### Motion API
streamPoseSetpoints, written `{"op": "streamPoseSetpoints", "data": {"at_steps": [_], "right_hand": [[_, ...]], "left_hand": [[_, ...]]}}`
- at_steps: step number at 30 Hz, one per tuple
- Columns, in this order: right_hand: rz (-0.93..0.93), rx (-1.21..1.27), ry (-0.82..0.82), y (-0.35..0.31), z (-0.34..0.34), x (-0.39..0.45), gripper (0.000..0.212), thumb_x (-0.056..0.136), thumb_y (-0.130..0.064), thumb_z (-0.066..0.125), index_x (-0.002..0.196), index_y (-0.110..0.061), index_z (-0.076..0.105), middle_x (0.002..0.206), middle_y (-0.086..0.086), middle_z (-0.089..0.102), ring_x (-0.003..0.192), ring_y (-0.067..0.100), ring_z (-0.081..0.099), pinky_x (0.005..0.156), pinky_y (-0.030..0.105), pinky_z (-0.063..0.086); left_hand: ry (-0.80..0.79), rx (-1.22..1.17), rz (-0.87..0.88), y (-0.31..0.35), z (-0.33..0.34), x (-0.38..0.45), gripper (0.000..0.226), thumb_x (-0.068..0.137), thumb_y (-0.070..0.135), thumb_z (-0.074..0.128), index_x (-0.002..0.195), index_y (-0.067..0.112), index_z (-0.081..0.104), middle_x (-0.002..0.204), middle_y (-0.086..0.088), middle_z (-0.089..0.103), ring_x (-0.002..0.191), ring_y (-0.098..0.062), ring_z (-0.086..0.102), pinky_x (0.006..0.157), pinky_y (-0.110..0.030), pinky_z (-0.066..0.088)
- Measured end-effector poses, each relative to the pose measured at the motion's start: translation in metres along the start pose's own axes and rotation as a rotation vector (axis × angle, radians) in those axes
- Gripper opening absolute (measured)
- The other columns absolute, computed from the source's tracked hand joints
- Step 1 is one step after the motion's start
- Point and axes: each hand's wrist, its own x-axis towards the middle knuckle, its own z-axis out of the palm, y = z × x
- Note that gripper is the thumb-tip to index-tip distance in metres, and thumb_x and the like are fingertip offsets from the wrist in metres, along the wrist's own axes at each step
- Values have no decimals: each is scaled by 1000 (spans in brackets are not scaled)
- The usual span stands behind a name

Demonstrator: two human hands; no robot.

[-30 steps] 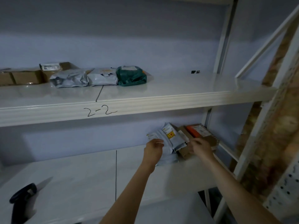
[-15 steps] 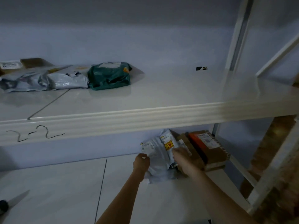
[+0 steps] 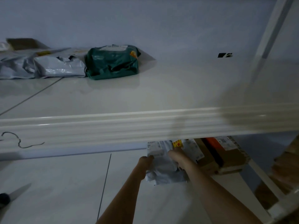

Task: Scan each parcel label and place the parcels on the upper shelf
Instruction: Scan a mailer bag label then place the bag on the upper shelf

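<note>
A grey poly-bag parcel (image 3: 163, 168) is held at the back of the lower shelf (image 3: 64, 183), just beneath the front lip of the upper shelf (image 3: 145, 126); its left edge is gripped by the left hand (image 3: 144, 160) with fingers curled round it, and its right side is clasped by the right hand (image 3: 177, 156), whose fingers are pressed over the top near a yellow sticker (image 3: 177, 143). A second grey bag appears to be leaning just behind it, though where one ends and the other begins cannot be told. Just beside, to the right, a stack of cardboard boxes (image 3: 221, 157) is seen, the top one marked with orange tape. If the bag is drawn out carelessly, the neighbouring bag could be dragged along, since the two are touching, and the boxes could be nudged. The slack plastic could also be crumpled over the label, so that a scan would be spoiled. The scanner (image 3: 4, 198) is lying well apart at the far left edge, so one hand must be freed, and the soft parcel could sag or slip. On the upper shelf, the space to the right of the green parcel (image 3: 112, 63) and the grey parcels (image 3: 53, 67) is open, but the shelf lip could be caught as the bag is lifted.
</note>
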Motion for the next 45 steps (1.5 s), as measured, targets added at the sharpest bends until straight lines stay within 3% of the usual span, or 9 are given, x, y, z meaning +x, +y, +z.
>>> {"op": "streamPoseSetpoints", "data": {"at_steps": [3, 6, 9, 17, 20, 23, 28, 34, 45], "right_hand": [[55, 100, -14, 7, 7, 8, 14, 91, -22, 49, 96, -9, 52, 82, 14, 53, 68, 24, 52, 65, 33, 37], [46, 231, -66, 10, 11, 21, 46, 94, -33, 57, 132, -7, 54, 119, 16, 61, 100, 29, 58, 81, 35, 46], [5, 278, -86, 5, 15, 14, 57, 98, -41, 56, 145, -10, 47, 139, 12, 56, 122, 30, 55, 100, 40, 48], [-32, 510, -222, 34, 37, 30, 69, 75, -53, 80, 133, -21, 62, 126, 8, 68, 116, 29, 64, 101, 50, 52], [-49, 558, -293, 24, 43, 4, 97, 54, -64, 90, 135, -20, 59, 128, 8, 68, 115, 26, 66, 97, 44, 56], [-69, 622, -349, 18, 53, -19, 63, 78, -42, 84, 128, -20, 53, 117, 11, 68, 106, 28, 68, 78, 39, 61], [-148, 647, -451, 20, 84, -34, 114, 54, -47, 96, 150, -31, 36, 135, 9, 62, 112, 29, 68, 83, 46, 61], [-237, 570, -492, -3, 138, -87, 73, 83, -23, 81, 143, -28, 39, 127, 6, 64, 108, 26, 68, 86, 44, 60], [-337, 532, -472, -60, 296, -168, 83, 74, -28, 88, 142, -32, 41, 130, 4, 64, 108, 28, 69, 89, 50, 59]], "left_hand": [[-30, 6, -5, -4, -3, 8, 49, 94, 28, 54, 128, -7, 52, 125, -22, 59, 113, -37, 58, 90, -42, 50], [-28, -23, 58, 0, -11, 5, 46, 93, 28, 57, 124, -6, 53, 118, -19, 61, 104, -31, 61, 80, -35, 52], [-65, -81, 94, -3, -26, 6, 52, 86, 36, 71, 119, 2, 49, 116, -15, 60, 99, -27, 62, 78, -36, 54], [-179, -229, 54, -22, -51, -16, 68, 76, 26, 82, 128, 8, 43, 117, -20, 61, 103, -35, 65, 87, -47, 57], [-214, -226, 47, -28, -64, -31, 83, 72, 19, 85, 137, 19, 33, 122, -18, 58, 108, -35, 62, 91, -46, 55], [-211, -212, 72, -34, -78, -49, 90, 74, 16, 83, 141, 29, 26, 124, -16, 56, 107, -32, 62, 84, -40, 58], [-176, -263, 97, -52, -113, -78, 82, 69, 13, 84, 137, 19, 38, 121, -14, 62, 106, -32, 65, 88, -43, 57], [-205, -320, 131, -73, -172, -125, 45, 87, 10, 68, 129, 13, 53, 119, -15, 68, 109, -32, 66, 92, -43, 55], [30, -219, 121, -139, -344, -190, 51, 81, 53, 70, 123, 27, 57, 116, -3, 70, 106, -25, 67, 91, -45, 55]]}}
